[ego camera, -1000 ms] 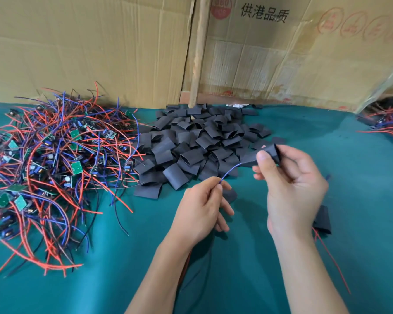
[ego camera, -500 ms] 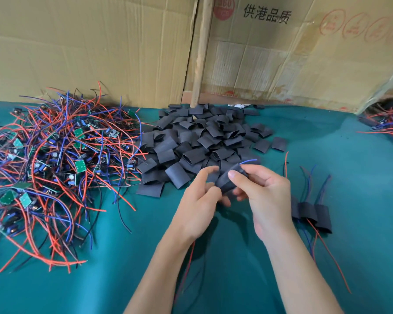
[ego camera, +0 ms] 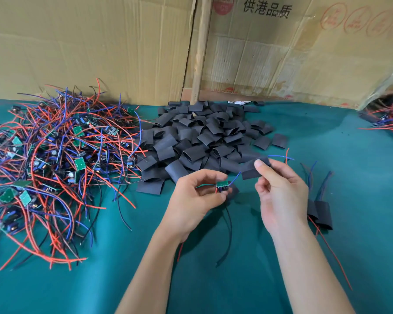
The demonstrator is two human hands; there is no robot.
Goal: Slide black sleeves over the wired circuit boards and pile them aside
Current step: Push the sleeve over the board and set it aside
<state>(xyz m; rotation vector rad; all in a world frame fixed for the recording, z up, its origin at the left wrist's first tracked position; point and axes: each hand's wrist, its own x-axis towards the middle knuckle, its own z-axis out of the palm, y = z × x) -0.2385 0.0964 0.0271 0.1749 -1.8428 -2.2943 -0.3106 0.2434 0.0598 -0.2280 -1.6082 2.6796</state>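
Work surface: teal cloth [ego camera: 327, 268] backed by flattened cardboard sheets [ego camera: 89, 46]. Landmark: heap of loose black sleeves [ego camera: 202, 141], centre rear of the cloth. To the left of the heap, touching its edge: tangle of unsleeved boards with red, blue and black wires [ego camera: 50, 159]. In front of the heap, raised off the cloth: left hand [ego camera: 197, 198], fingers pinching one small green circuit board [ego camera: 222, 184], its black and red leads hanging beneath the palm. Just right of that: right hand [ego camera: 281, 191], thumb and fingers pinching a black sleeve [ego camera: 251, 169], blue and red lead ends showing past its far side. Board and sleeve sit near each other, board not yet covered. Right of the heap and nearer the person: finished sleeved boards [ego camera: 322, 214], few. Step judged: threading underway. Next move calls for drawing the sleeve along the leads over the board, keeping the sleeve mouth open and the leads taut.
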